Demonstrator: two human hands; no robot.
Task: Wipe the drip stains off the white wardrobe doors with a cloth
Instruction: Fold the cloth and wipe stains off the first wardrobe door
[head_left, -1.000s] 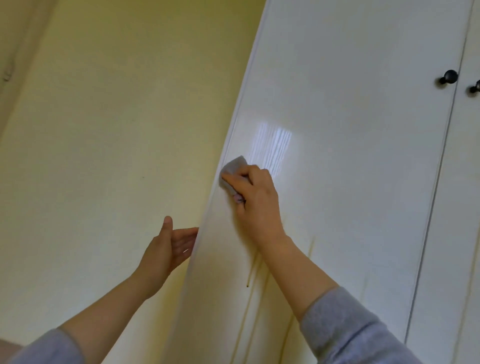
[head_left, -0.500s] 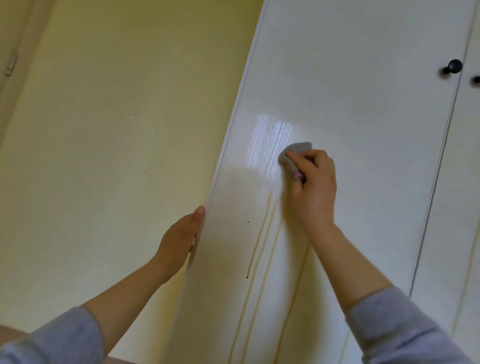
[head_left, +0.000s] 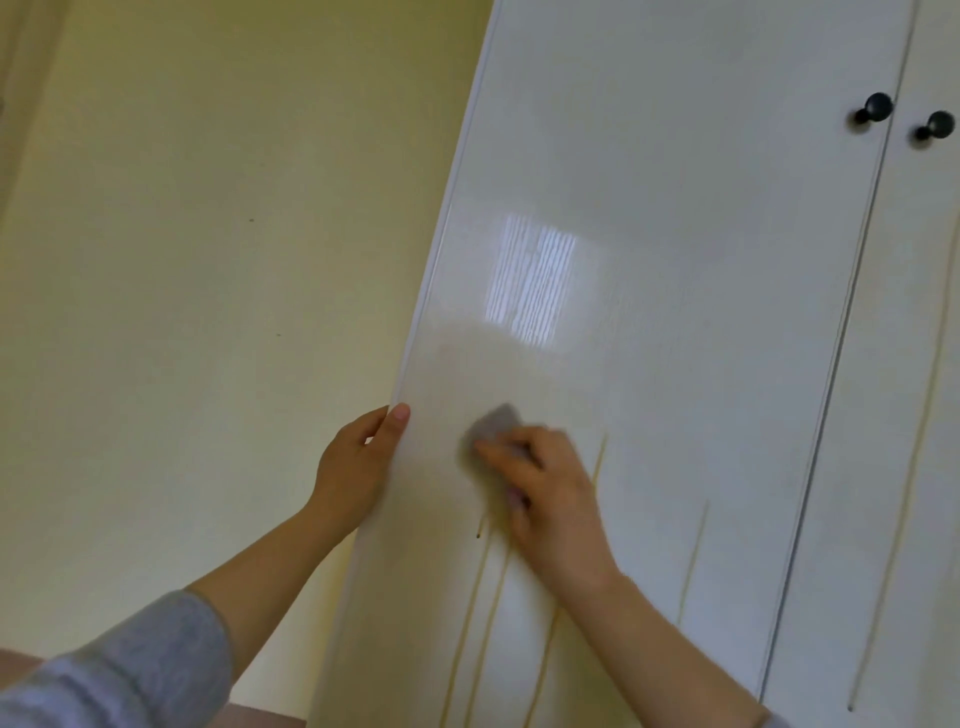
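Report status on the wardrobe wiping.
Right hand presses small grey cloth on white wardrobe door; left hand grips its edge. Yellowish drip streaks unwiped lower down. Nothing blocking.

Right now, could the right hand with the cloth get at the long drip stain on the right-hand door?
Probably yes. The right hand presses the cloth on the left door, and only bare door surface lies between it and that stain. It may need a sideways stretch.

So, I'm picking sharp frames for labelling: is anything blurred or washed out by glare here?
Head view: the right hand and grey cloth are motion-blurred; a bright striped glare patch sits on the left door above them; the drip stains read clearly.
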